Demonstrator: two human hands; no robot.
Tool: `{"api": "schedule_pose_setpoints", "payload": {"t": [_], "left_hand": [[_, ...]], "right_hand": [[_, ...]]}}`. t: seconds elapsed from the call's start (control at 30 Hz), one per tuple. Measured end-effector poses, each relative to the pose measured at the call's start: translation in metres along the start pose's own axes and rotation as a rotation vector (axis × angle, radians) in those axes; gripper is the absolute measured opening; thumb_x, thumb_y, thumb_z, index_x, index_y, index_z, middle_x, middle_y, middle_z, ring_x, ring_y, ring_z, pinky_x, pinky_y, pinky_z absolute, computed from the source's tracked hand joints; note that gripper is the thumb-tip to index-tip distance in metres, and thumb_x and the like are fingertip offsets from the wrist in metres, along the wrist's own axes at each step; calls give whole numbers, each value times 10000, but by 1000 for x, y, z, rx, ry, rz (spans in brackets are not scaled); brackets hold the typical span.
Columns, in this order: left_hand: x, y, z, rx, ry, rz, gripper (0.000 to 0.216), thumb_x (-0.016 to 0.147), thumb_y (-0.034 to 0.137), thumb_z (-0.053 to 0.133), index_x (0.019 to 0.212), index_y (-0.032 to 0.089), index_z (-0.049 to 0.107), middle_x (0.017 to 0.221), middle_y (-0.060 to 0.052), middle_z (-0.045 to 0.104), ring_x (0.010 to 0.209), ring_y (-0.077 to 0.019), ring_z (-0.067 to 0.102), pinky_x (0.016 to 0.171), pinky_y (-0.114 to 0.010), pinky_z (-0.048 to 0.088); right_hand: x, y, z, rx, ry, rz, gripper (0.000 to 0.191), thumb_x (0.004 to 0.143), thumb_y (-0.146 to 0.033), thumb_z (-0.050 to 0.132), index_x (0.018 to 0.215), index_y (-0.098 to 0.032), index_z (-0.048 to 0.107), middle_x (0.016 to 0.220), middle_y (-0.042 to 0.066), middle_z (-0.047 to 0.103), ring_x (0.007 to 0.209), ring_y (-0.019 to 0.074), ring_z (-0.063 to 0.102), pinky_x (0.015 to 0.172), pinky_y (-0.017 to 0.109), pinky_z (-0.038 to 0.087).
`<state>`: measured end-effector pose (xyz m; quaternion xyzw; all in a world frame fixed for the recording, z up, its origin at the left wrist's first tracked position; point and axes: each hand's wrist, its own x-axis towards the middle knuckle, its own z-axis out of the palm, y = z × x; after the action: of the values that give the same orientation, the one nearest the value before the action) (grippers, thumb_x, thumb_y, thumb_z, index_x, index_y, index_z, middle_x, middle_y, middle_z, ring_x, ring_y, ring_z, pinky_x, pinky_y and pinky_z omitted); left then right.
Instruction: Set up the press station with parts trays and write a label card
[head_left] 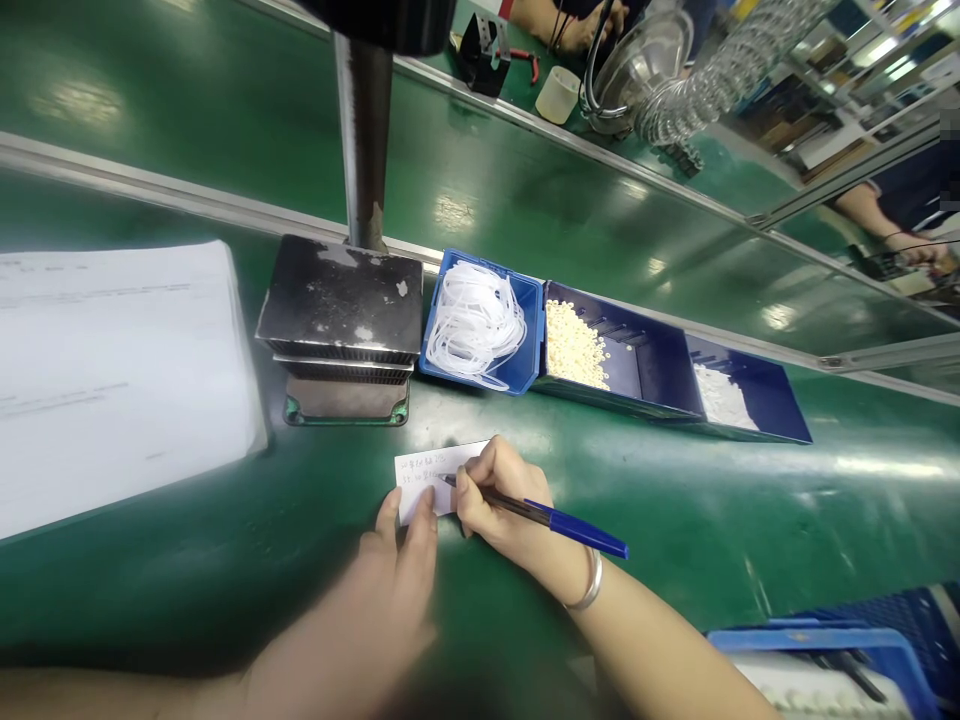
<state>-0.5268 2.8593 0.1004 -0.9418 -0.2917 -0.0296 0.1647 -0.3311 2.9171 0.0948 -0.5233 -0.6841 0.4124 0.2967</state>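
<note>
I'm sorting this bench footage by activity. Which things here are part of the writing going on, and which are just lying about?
In use:
- right hand gripping the blue pen
- left hand pinning the paper slip

Lying about:
- bin of clear loops
- bin of cream beads
- bin of white parts
- paper stack
- black stand base

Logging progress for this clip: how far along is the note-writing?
Done: two lines of writing already sit on the slip. In hand: the right hand holds the pen, tip on the second line, while the left hand pins the slip. Left: its right part is blank.
</note>
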Motion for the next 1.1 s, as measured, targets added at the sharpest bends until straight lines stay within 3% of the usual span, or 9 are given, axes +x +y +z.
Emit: {"api": "schedule_pose_setpoints", "payload": {"t": [0.4,0.73,1.1], "left_hand": [[-1,-1,-2,6,9,9,778,752,748,615,1249,155,699,1339,-215,623,1213,-463,560,948,-531,375],[2,-3,-3,11,43,-4,779,663,768,681,1171,181,745,1298,-187,659,1245,-440,537,990,-525,374],[2,-2,-4,16,48,-28,823,672,776,670,1203,149,725,1304,-195,653,1183,-433,596,914,-476,422]], "right_hand": [[2,-3,2,-52,27,-7,223,879,-212,526,749,-240,347,487,-103,466,396,73,437,441,209,343],[3,-7,-3,-17,43,10,215,889,-206,509,756,-249,346,490,-90,503,387,86,465,431,223,363],[5,-7,-3,7,-11,44,217,901,-205,513,770,-247,345,466,-94,531,375,86,505,420,195,385]]}}
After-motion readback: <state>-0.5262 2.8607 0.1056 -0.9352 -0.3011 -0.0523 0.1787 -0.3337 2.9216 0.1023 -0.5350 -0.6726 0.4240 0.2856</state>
